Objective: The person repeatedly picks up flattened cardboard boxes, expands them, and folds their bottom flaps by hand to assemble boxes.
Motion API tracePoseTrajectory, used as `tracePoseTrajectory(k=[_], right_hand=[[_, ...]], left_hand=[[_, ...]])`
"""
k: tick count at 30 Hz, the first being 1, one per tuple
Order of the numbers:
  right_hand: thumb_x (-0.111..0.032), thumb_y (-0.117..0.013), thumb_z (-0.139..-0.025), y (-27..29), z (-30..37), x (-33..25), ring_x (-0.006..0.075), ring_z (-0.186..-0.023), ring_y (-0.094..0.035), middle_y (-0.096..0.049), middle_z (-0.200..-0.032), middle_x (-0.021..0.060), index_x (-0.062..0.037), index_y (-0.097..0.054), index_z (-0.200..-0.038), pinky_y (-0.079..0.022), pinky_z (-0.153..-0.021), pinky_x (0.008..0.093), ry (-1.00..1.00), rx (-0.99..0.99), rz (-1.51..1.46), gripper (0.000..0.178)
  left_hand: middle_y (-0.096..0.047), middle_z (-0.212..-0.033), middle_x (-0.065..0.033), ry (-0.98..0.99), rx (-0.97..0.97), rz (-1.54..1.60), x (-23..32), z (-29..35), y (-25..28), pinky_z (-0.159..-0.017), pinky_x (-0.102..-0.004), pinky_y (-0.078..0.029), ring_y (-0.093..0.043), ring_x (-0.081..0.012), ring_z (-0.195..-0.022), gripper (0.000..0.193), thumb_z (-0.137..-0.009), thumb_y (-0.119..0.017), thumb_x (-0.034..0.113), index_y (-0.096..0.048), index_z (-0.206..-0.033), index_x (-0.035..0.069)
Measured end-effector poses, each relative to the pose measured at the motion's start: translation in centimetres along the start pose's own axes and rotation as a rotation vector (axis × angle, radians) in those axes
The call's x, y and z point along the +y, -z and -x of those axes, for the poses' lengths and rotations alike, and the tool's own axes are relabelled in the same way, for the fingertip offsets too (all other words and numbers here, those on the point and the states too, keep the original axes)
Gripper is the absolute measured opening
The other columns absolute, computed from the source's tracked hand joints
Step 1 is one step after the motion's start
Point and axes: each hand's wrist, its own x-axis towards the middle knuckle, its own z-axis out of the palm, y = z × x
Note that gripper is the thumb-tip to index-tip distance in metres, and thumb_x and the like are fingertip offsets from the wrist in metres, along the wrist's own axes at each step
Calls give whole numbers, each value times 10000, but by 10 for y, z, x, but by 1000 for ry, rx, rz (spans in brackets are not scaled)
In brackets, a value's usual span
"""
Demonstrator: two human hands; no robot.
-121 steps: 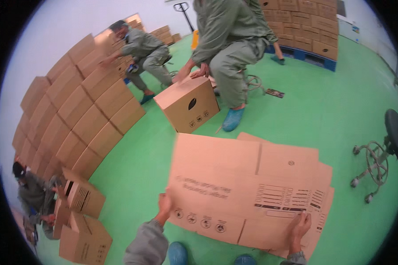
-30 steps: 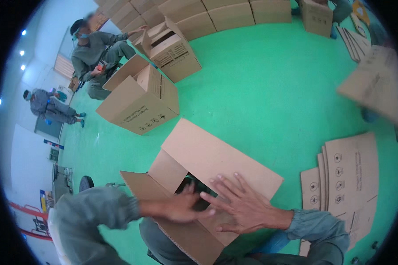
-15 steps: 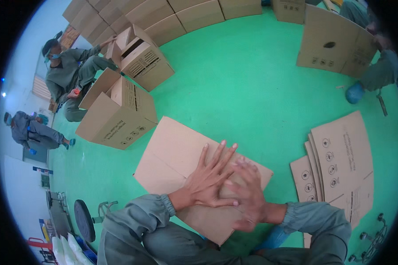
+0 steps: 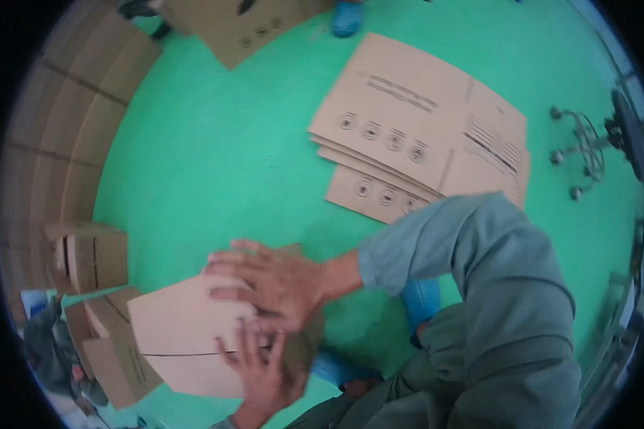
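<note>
A brown cardboard box (image 4: 186, 307) stands on the green floor at the lower left, with a dark seam running across its top. My right hand (image 4: 272, 282) lies over the box's upper side, fingers stretched out and somewhat smeared by motion. Just below it, my left hand (image 4: 265, 368) rests on the same box with its fingers apart. The two hands meet or overlap near the box's right edge, and neither grips anything. Part of that edge is hidden under them.
Flat printed cartons (image 4: 401, 107) lie stacked beyond my right arm. A wheeled chair base (image 4: 583, 154) stands at the right. Brown boxes (image 4: 64, 136) line the left wall. An open carton (image 4: 118, 350) sits beside a seated co-worker (image 4: 54, 350). Another carton (image 4: 250, 28) is at the top.
The view has swung to the right, so the box now appears farther left and the flat cartons nearer the middle. Both hands are still on the box, closer together.
</note>
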Motion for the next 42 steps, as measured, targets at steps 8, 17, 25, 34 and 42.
tracePoseTrajectory(k=[8, 17, 25, 34, 42], right_hand=[[-239, -652, -826, 265, 210, 91, 366, -1301, -431, -483, -1382, 204, -48, -556, -1297, -366, -1079, 467, -994, -92, 1144, 518], [-398, -729, -789, 339, 414, 2, 330, -1070, -634, -661, -1190, 186, 34, -633, -1216, -487, -897, 386, -2086, 896, 445, 615], [-535, -680, -805, 336, 388, 3, 244, -937, -568, -588, -1135, 114, -16, -558, -1279, -447, -795, 454, -1822, 1359, -14, 713], [-355, -488, -971, 375, 409, 44, 312, -1125, -603, -699, -1038, 182, -29, -504, -1353, -451, -945, 439, -1964, 788, 1084, 503], [-512, -381, -1022, 349, 307, 44, 239, -1224, -507, -547, -1351, 106, -8, -487, -1381, -401, -1021, 384, -627, 1710, 270, 627]], left_hand=[[-222, -1585, -225, 262, 117, -477, -165, -7, 61, -1170, -582, -171, -177, -422, -1476, 760, -789, -655, 232, -391, -1494, 127], [-208, -1616, -125, 284, 257, -535, -150, -25, -6, -1185, -600, -154, -149, -380, -1494, 659, -776, -694, 175, -478, -1397, 126], [-232, -1601, -139, 318, 138, -336, -126, -35, -26, -1190, -604, -133, -140, -397, -1490, 578, -722, -734, 128, -530, -1262, 99], [-222, -1590, -146, 344, 77, -142, -135, -51, -16, -1190, -594, -119, -117, -396, -1491, 547, -738, -789, 197, -567, -1223, 77], [-260, -1563, -181, 292, 309, -27, -130, -49, -11, -1184, -588, -154, -191, -402, -1469, 765, -757, -794, 279, -442, -1409, 88]])
